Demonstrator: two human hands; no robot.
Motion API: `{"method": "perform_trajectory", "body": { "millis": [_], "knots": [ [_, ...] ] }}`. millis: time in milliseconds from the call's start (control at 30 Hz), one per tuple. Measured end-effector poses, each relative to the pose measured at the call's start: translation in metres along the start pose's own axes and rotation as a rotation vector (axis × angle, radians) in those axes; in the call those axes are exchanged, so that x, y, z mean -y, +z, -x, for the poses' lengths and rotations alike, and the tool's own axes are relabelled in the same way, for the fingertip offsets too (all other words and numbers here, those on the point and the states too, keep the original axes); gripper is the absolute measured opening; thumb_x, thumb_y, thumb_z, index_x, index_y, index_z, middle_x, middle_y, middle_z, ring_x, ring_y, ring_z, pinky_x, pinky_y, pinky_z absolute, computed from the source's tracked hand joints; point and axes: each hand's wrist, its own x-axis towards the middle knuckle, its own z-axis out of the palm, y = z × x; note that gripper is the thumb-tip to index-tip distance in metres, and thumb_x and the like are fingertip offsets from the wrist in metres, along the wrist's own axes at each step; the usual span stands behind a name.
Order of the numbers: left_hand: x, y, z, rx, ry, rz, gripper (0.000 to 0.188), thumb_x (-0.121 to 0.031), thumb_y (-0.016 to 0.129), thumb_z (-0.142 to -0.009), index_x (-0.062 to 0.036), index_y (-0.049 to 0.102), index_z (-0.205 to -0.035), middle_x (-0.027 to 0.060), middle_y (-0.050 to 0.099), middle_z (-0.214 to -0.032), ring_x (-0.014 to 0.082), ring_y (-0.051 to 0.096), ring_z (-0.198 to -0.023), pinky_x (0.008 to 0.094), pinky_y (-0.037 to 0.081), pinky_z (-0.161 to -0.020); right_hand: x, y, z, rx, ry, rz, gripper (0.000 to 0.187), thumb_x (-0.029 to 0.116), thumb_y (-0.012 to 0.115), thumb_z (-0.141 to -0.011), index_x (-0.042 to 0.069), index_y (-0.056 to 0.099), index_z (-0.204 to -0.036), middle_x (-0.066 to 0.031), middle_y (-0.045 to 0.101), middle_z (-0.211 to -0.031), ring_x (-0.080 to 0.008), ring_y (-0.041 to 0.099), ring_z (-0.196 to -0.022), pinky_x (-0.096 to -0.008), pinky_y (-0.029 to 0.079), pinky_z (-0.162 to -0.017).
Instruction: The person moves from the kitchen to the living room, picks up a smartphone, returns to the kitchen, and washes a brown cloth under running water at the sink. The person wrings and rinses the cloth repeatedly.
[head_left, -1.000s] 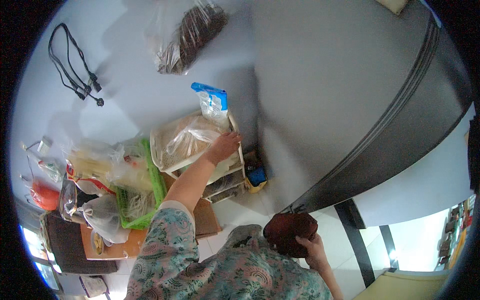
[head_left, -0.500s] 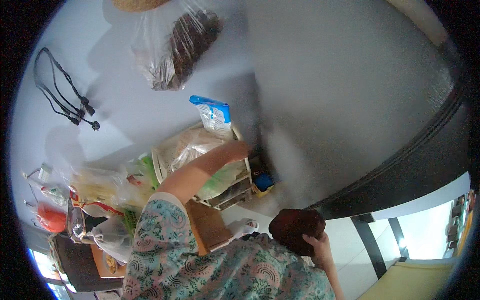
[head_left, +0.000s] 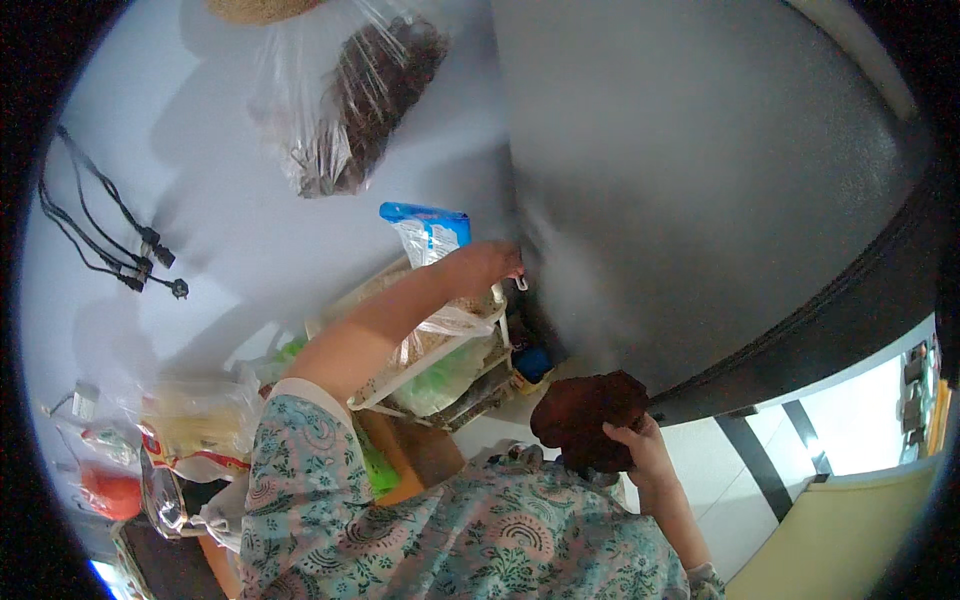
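"Pale wall (head_left: 230,110) on the left, tall grey panel (head_left: 700,200) on the right, white rack (head_left: 424,366) tucked in where they meet. Where are the hands?"

"Left hand (head_left: 488,264) is over the rack's right edge, by a blue packet (head_left: 428,232). Right hand (head_left: 648,452) is low, out past the near right corner."

"What's in each?"

"Right is gripping a dark red bundle (head_left: 585,418), thumb on its near right side, the other fingers mostly hidden. At the left fingertips there's a small white hook (head_left: 521,284); I can't tell whether they pinch it or only touch it."

"Which way does the bundle lie from that hook?"

"Toward the patterned shirt (head_left: 510,540) and somewhat right, well apart. The hook is just outside the rack's right edge, close to the panel."

"Long axis?"

"None that's clear. The bundle looks soft, crumpled, about as broad as deep."

"And the nearer hand?"

"Right for the bundle, left for the hook. The two hands are well apart, left one farther out."
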Motion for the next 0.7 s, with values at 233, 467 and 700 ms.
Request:
{"method": "perform_trajectory", "body": {
  "millis": [233, 467, 700],
  "knots": [
    [0.043, 0.045, -0.025, 0.165, -0.19, -0.029, 0.014, -0.017, 0.061, -0.082, -0.0073, 0.061, -0.093, 0.0133, 0.06, -0.086, 0.0325, 0.058, -0.086, 0.0432, 0.048, -0.072, -0.012, 0.016, 0.009, -0.051, -0.016, -0.053, 0.038, 0.0, 0.068, -0.076, 0.004, 0.057, -0.112, -0.006, 0.063, -0.106, -0.0206, 0.06, -0.094, -0.0359, 0.049, -0.084],
    [0.084, 0.095, -0.068, 0.478, -0.634, -0.098, 0.017, -0.013, 0.067, -0.072, -0.0054, 0.069, -0.087, 0.0135, 0.066, -0.092, 0.0298, 0.064, -0.088, 0.0405, 0.051, -0.071, -0.023, 0.001, 0.017, -0.116, 0.017, -0.027, 0.04, 0.001, 0.069, -0.075, 0.003, 0.056, -0.113, -0.0067, 0.063, -0.106, -0.0195, 0.06, -0.095, -0.0345, 0.049, -0.083],
    [0.065, 0.078, -0.066, 0.691, -0.632, -0.221, 0.021, -0.011, 0.071, -0.066, -0.0047, 0.07, -0.086, 0.014, 0.068, -0.095, 0.0294, 0.066, -0.089, 0.0417, 0.052, -0.073, -0.012, 0.002, 0.022, -0.104, -0.069, 0.016, 0.041, 0.001, 0.069, -0.075, 0.001, 0.056, -0.113, -0.0071, 0.063, -0.106, -0.0201, 0.06, -0.095, -0.0341, 0.048, -0.084]
  ]
}}
